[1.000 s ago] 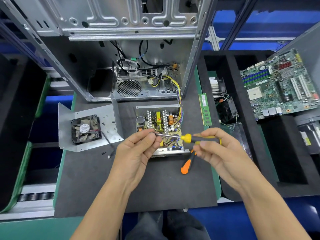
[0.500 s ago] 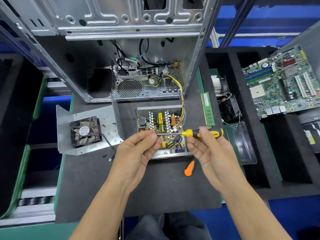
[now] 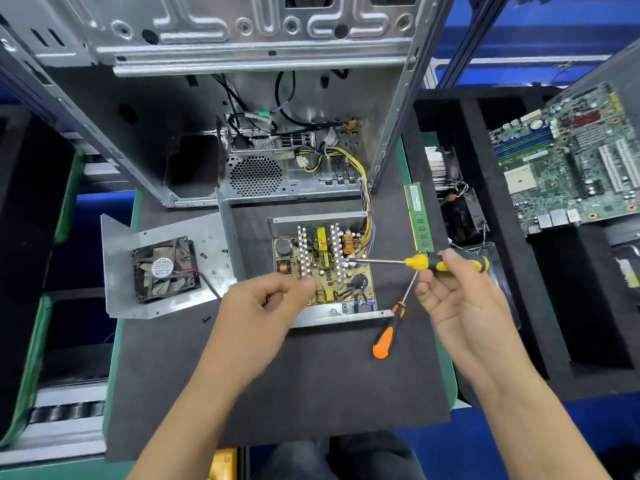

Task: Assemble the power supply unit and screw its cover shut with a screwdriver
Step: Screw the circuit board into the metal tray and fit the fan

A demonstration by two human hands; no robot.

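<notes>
Holding a yellow screwdriver (image 3: 446,263) level above the open supply (image 3: 323,268), the right hand (image 3: 464,299) has its fingers clamped round the handle, shaft pointing left over the heatsinks. The left hand (image 3: 266,306) hovers over the near-left corner of the supply, blurred, its fingers loosely curled; whether they pinch a screw I cannot tell. The supply sits mid-tabletop (image 3: 311,382) with its board bare and wires running into the case (image 3: 242,98) behind it. The cover (image 3: 162,268), fan fixed to it, lies apart at left with several loose screws (image 3: 206,319) on and near it. An orange screwdriver (image 3: 389,332) rests just right of the supply's near corner. Judging by this, the job is early: the cover must yet be fitted over the box and every cover screw driven home.
</notes>
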